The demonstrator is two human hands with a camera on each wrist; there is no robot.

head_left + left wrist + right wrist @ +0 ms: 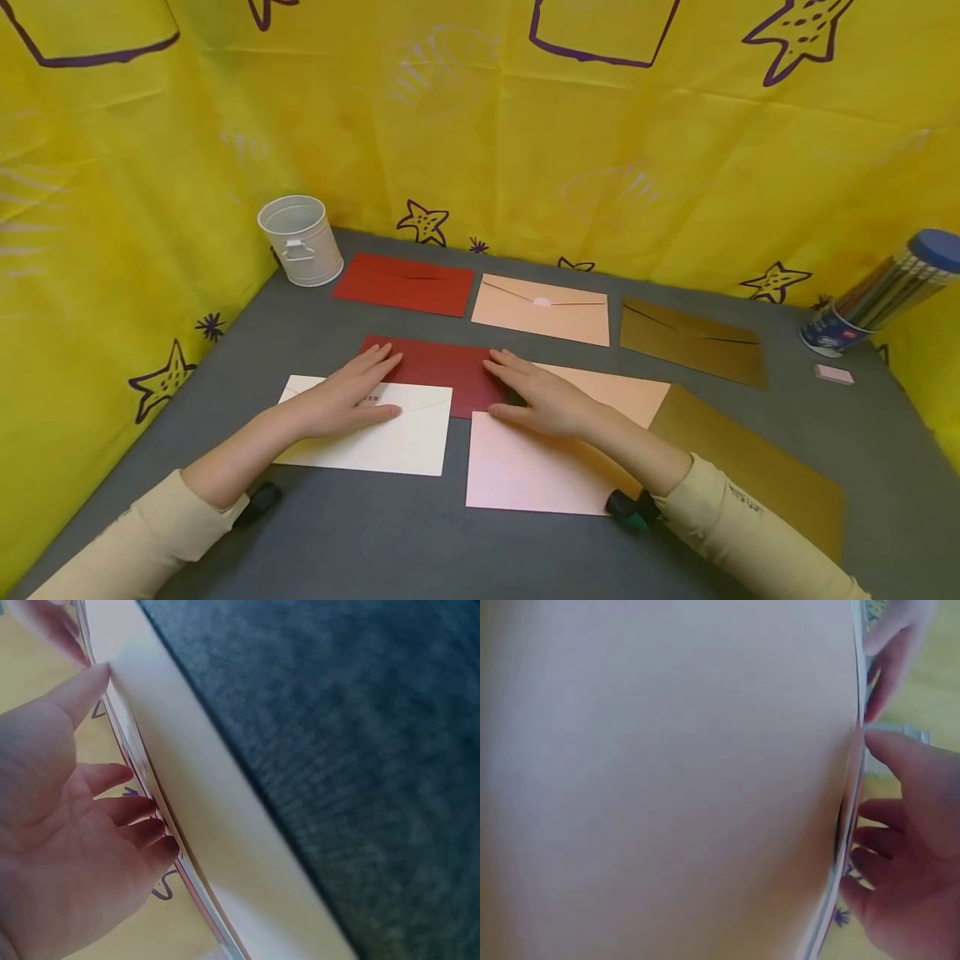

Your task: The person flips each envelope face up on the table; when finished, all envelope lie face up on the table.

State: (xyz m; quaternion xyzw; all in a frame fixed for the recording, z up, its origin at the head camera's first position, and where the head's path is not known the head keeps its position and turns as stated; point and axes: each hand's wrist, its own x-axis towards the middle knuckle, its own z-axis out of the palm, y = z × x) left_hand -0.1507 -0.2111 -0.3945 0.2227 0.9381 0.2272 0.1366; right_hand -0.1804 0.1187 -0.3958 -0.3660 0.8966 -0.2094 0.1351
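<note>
Partly, the left hand (pixel 341 402) (palm down) hides the white envelope (pixel 390 442).

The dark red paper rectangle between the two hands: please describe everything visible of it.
The dark red paper rectangle looks matte and plain; no flap or print shows. It lies flat on the dark grey table. The white rectangular paper envelope covers its lower left part. Fingers of the left hand lie over its left side, fingers of the right hand over its right end.
</note>
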